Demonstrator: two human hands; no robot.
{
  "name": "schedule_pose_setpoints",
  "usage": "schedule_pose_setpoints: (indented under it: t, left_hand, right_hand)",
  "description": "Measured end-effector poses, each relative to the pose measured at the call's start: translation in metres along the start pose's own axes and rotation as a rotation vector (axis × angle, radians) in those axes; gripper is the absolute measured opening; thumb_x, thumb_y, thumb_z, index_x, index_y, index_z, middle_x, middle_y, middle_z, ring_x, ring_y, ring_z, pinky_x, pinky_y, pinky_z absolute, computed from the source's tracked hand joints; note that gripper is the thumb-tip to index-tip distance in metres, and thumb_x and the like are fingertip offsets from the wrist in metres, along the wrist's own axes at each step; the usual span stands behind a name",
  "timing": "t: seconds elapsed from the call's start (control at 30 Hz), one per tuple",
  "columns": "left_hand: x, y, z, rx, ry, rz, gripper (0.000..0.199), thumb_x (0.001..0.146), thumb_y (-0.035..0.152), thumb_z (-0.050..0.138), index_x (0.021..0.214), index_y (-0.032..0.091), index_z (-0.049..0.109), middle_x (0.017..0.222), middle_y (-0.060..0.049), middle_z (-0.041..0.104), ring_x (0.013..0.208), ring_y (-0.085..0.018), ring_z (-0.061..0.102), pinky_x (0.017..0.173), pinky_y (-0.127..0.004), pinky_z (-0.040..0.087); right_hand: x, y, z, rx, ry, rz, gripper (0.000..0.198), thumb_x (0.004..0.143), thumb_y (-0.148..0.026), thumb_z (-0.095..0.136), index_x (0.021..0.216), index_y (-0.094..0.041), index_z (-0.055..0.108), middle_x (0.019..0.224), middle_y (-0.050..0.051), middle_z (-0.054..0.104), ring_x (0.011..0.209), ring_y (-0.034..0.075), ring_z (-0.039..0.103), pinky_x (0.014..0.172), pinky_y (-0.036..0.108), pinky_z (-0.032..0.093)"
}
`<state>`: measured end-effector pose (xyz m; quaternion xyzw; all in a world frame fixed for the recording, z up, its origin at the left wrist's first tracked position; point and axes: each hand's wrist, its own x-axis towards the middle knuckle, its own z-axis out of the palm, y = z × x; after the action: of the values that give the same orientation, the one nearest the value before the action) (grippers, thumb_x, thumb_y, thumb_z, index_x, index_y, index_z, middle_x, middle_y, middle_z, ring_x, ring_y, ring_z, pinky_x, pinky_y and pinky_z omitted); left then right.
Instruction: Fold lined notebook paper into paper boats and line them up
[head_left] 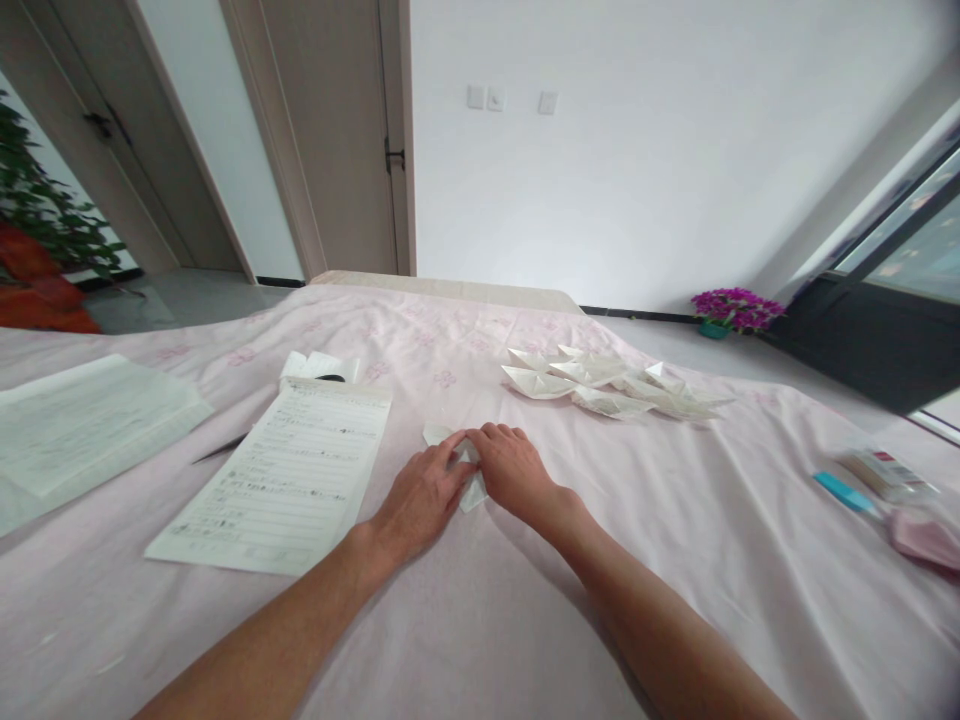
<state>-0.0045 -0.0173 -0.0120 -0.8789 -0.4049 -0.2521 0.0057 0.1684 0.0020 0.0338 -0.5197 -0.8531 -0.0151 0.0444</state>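
While the folded paper sits at the pink cloth, its long axis slanting from far left to near right, the left hand pinches it with thumb and forefinger; the right hand arches over, fingers bent, its grip hidden. Both forearms converge.

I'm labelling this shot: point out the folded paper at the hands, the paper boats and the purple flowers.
Folded paper (472,493): head view, on its uncovered near end.
Paper boats (598,376): head view, a middle boat's side.
Purple flowers (739,308): head view, on the blooms.
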Motion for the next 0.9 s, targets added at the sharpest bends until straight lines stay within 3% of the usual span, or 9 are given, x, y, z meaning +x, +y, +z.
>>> schedule_pose_setpoints:
  t: [0.9]
  left_hand:
    - [0.0007,0.0027,0.0006,0.033,-0.004,0.004,0.027,0.098,0.021,0.041,0.118,0.021,0.059,0.147,-0.013,0.043,0.11,-0.025,0.06,0.089,-0.043,0.053]
  right_hand:
    - [-0.0025,-0.0027,-0.0002,-0.017,0.001,0.001,0.036,0.088,-0.008,0.046,0.121,-0.02,0.054,0.109,0.009,0.061,0.098,0.023,0.055,0.08,0.033,0.036]
